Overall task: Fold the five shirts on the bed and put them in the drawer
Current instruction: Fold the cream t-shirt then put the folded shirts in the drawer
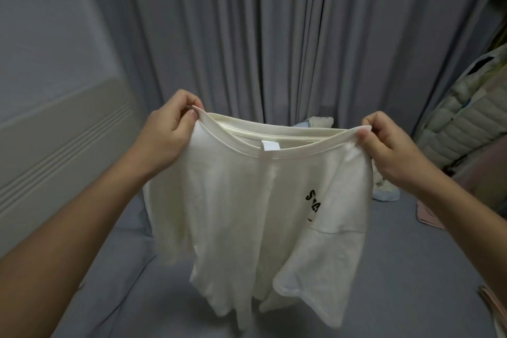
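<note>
A cream white shirt (247, 206) with black lettering hangs in the air above the grey bed (397, 269). My left hand (167, 132) pinches the left end of its collar and my right hand (395, 145) pinches the right end, stretching the neckline wide. A white tag shows inside the collar. The shirt's body and a sleeve dangle loosely down toward the sheet. More light clothes (386, 189) lie on the bed behind my right hand, and a pink garment (428, 217) lies at the right. No drawer is in view.
Grey curtains (274, 35) hang across the back. A beige headboard (55, 145) runs along the left. A pale quilted jacket (466, 118) hangs at the right edge. Another pinkish cloth (493, 307) lies at the lower right corner.
</note>
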Available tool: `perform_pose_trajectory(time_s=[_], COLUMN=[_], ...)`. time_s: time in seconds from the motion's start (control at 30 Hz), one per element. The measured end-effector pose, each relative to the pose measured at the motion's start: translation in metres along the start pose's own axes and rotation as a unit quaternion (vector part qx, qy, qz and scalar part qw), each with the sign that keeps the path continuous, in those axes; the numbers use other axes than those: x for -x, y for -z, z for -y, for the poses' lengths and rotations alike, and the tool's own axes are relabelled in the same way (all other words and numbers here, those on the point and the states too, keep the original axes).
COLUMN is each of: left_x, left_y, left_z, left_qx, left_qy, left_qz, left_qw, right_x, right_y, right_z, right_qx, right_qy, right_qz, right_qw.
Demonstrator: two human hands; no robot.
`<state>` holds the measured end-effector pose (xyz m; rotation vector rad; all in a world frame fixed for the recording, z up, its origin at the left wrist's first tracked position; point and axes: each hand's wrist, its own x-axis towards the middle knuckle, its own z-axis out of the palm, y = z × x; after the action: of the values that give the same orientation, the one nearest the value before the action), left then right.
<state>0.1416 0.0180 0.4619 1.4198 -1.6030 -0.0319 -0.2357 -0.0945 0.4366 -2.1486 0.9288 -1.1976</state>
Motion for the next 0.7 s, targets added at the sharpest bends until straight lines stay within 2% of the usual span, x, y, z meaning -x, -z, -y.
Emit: perform_pose_trajectory(time_s=[0.23, 0.43, 0.57, 0.7], left_x=[0.02, 0.04, 0.061, 0.091], left_y=[-0.014, -0.065, -0.118, -0.197], left_z=[-0.008, 0.021, 0.064, 0.138], left_qx=[-0.029, -0.008, -0.025, -0.018], left_qy=[0.013, 0.079, 0.144, 0.225], left_qz=[0.045, 0.089, 0.141, 0.176], left_qw=[0.998, 0.993, 0.979, 0.958], right_x=[0.015, 0.021, 0.021, 0.029], right_y=[0.021, 0.018, -0.005, -0.055], right_z=[-0.023, -0.073, -0.134, -0.23], right_qx=[-0.087, -0.153, -0.118, -0.024], right_qy=[-0.028, -0.089, -0.154, -0.2], right_qz=[0.102, 0.181, 0.243, 0.274], right_qw=[0.991, 0.967, 0.951, 0.941])
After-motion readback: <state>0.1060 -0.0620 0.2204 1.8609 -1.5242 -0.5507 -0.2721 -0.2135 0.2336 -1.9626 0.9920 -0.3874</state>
